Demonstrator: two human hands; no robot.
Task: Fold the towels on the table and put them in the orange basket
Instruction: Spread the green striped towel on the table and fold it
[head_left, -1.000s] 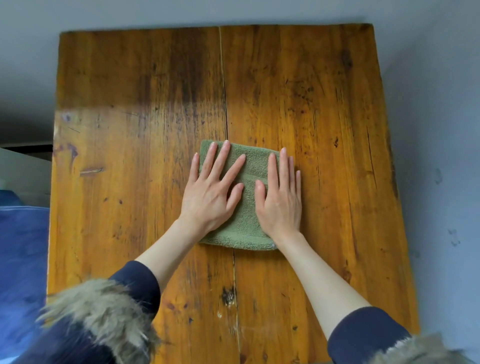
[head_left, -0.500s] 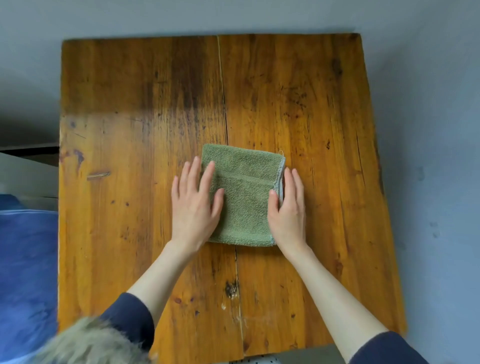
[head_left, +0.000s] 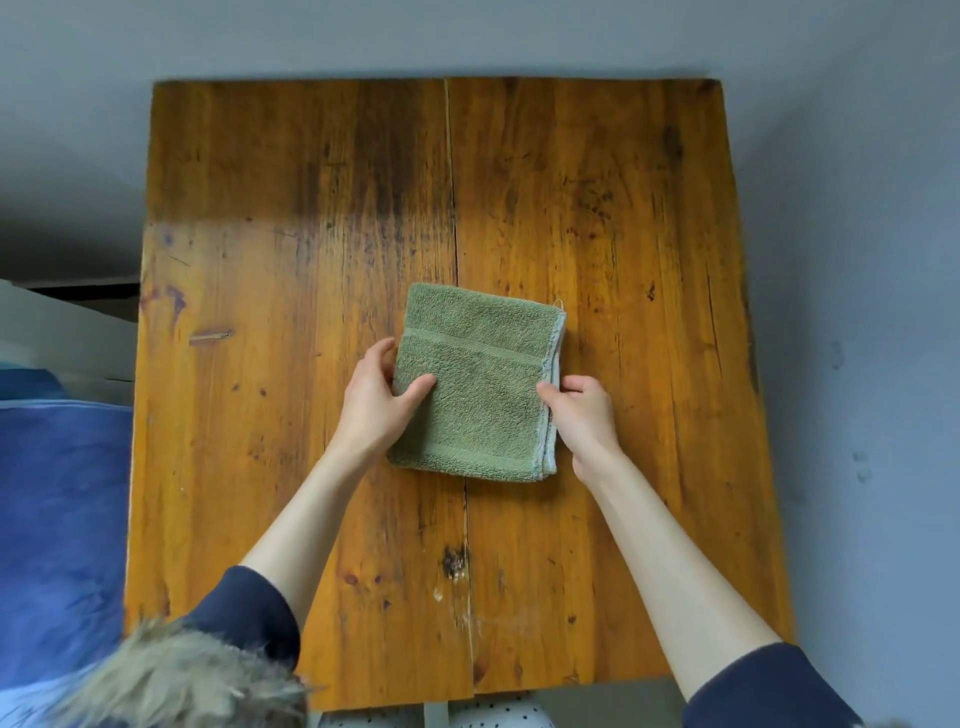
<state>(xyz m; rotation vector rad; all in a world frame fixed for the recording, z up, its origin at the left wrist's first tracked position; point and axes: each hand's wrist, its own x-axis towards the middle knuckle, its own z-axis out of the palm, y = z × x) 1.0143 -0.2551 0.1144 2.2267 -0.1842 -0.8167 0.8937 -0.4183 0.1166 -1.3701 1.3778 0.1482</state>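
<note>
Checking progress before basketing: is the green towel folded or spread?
Folded: the green towel is a compact square, layered edges stacked along its right side, both hands gripping its sides.

"Was there any writing to read — a label, a brand, a number?"

"None. The green towel (head_left: 480, 384) carried only a woven band and a pale hem, with no tag that could be seen."

"And the wooden table (head_left: 623, 234)?"

"Only grain, dark stains and a crack down the middle — no lettering, no sign."

"The dark sleeves (head_left: 249, 608)?"

"They were plain, with no logo or print on them."
</note>
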